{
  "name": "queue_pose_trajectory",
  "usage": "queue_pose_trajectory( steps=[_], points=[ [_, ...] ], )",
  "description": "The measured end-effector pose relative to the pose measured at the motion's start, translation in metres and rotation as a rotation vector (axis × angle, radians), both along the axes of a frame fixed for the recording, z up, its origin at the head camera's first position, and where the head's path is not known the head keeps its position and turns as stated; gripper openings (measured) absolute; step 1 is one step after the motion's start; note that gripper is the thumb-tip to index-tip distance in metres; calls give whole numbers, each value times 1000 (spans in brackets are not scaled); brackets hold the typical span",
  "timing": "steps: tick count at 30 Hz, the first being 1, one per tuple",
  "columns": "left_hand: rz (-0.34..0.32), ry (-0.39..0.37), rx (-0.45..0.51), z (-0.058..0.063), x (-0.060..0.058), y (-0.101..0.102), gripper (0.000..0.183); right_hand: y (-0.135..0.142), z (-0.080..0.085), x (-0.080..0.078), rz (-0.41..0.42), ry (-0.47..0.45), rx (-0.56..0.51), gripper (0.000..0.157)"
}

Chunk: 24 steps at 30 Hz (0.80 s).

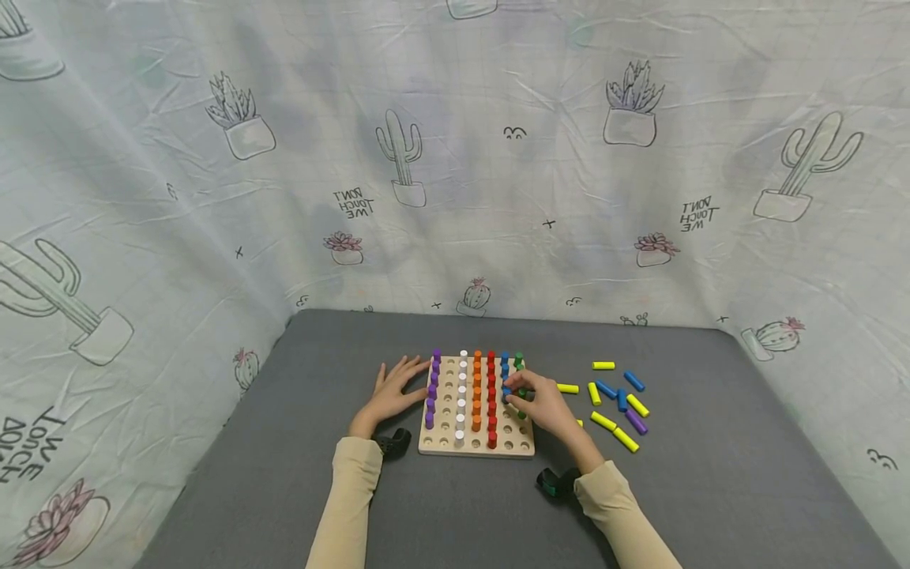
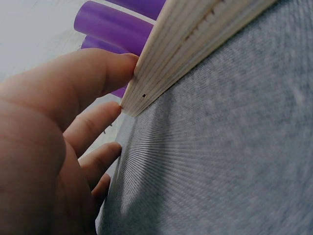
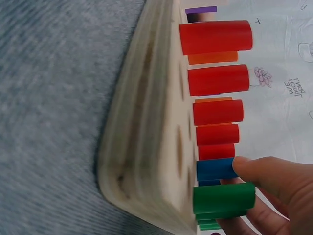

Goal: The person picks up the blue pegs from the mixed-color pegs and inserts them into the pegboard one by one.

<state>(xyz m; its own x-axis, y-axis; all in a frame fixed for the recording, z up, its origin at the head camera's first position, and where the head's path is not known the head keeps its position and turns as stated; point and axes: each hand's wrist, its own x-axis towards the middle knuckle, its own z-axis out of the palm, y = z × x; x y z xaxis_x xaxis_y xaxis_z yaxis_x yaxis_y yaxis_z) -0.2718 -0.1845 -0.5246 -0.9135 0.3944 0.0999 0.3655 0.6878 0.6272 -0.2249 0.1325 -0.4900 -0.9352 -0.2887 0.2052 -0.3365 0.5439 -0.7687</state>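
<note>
A wooden pegboard (image 1: pixel 476 453) lies on the grey table, holding columns of purple pegs (image 1: pixel 431 391), white pegs (image 1: pixel 461 393), orange pegs (image 1: pixel 476 397), red pegs (image 1: pixel 492 408), blue pegs (image 1: pixel 505 358) and green pegs (image 1: pixel 519 358). My right hand (image 1: pixel 547 405) pinches a blue peg (image 3: pixel 214 169) between thumb and fingers, standing at the board in the blue column. A green peg (image 3: pixel 224 198) partly covers those fingers in the right wrist view. With fingers spread, my left hand (image 1: pixel 387 399) touches the board's left edge, thumb and index fingertip against the wood (image 2: pixel 161 68).
Right of the board lie several loose pegs: yellow pegs (image 1: pixel 603 366), blue pegs (image 1: pixel 634 381) and one purple peg (image 1: pixel 636 421). Black devices (image 1: pixel 394 444) sit at both wrists. A cactus-print cloth (image 1: pixel 455 197) hangs behind and beside the table (image 1: pixel 455 514).
</note>
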Motion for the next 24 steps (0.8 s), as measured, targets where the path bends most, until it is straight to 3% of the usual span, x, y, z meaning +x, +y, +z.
queue_pose_trajectory(
  steps=[24],
  points=[
    [9, 2, -5, -1, 0, 0, 62, 21, 6, -3, -52, 106, 2, 18]
  ],
)
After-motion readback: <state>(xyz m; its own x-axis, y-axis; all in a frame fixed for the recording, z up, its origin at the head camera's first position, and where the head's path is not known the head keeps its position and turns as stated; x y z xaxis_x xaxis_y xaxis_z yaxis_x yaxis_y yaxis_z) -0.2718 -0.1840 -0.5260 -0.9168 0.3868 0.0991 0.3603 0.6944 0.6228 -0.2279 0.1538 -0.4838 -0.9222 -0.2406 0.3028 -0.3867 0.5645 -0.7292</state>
